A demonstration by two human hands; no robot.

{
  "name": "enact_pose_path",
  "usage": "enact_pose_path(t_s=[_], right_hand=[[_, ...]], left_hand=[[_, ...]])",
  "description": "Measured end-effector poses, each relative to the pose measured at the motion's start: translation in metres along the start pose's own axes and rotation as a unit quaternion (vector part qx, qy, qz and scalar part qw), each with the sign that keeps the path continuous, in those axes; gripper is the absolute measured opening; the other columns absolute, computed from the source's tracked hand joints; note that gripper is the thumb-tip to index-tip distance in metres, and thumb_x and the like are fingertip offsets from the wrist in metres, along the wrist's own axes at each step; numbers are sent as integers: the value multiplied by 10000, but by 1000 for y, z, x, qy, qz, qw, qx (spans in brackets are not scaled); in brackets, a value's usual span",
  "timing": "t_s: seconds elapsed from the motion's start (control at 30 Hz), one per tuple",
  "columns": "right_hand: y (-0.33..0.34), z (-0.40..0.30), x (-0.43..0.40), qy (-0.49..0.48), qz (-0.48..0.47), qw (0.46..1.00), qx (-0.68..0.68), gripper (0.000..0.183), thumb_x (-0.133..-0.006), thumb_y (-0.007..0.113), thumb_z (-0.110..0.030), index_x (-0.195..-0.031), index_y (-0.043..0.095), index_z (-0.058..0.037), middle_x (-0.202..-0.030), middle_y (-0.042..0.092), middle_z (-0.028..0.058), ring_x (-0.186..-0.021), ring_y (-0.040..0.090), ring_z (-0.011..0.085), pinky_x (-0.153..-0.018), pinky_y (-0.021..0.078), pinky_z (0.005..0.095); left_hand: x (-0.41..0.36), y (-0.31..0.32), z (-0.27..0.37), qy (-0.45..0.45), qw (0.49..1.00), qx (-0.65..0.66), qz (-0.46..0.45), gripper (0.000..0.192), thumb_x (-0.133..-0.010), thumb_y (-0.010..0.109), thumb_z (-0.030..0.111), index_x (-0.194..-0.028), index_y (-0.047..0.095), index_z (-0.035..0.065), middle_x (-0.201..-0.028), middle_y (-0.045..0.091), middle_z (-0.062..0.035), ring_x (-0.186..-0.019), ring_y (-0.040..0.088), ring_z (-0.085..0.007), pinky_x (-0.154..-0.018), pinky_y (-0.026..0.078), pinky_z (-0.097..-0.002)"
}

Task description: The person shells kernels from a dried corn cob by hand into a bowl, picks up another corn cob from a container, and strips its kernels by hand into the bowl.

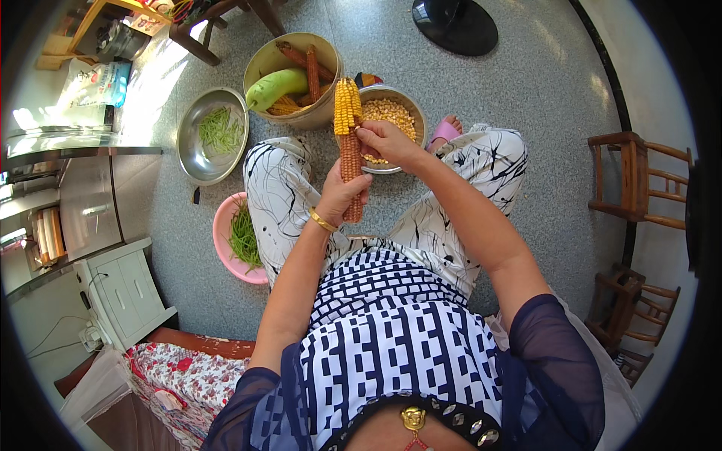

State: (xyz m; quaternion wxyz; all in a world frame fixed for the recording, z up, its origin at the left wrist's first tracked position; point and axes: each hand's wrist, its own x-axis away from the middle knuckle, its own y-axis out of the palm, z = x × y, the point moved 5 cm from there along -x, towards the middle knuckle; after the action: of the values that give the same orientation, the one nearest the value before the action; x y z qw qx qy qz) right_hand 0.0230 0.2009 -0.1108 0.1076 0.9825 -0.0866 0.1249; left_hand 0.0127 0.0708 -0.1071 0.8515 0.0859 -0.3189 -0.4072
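My left hand (345, 193) is wrapped around the lower part of a dried corn cob (351, 155), which points away from me. Yellow kernels cover the cob's far end, while the reddish near length is bare. At the border between the two, my right hand (389, 144) touches the cob with thumb and fingertips; whether it grips a kernel is too small to tell. Just beyond the hands, a metal basin (420, 141) holds loose kernels (395, 115). To its left stands a pale bucket (324, 115) containing a light green gourd (279, 88), reddish cobs (312, 73) and yellow corn (284, 106).
At left, a steel basin (189, 160) holds pale green shreds (219, 132). A pink basin (221, 237) of green beans (243, 239) lies beside my left leg. Small wooden chairs (634, 177) line the right wall. A black round base (459, 28) and a wooden stool (194, 42) stand farther off.
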Motion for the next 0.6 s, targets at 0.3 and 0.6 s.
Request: enact_pose_path(t_s=[0.3,0.6], right_hand=[[1,-2,3,79,5,993,-83,410,-849,516,-428,-865,566,-21,-655,487,-29,-532,411,36,-465,332,168],[-4,2,0,26,32,999,12,404,-862,504,-407,-826,585,-12,-650,512,-13,-561,462,63,-500,370,205]], left_hand=[[0,1,2,11,999,-40,13,290,-743,603,15,-969,428,60,-687,487,-10,-472,477,-97,-424,404,-210],[0,2,1,4,999,-36,7,292,-741,608,24,-968,428,60,-685,485,-8,-467,474,-95,-424,404,-211]])
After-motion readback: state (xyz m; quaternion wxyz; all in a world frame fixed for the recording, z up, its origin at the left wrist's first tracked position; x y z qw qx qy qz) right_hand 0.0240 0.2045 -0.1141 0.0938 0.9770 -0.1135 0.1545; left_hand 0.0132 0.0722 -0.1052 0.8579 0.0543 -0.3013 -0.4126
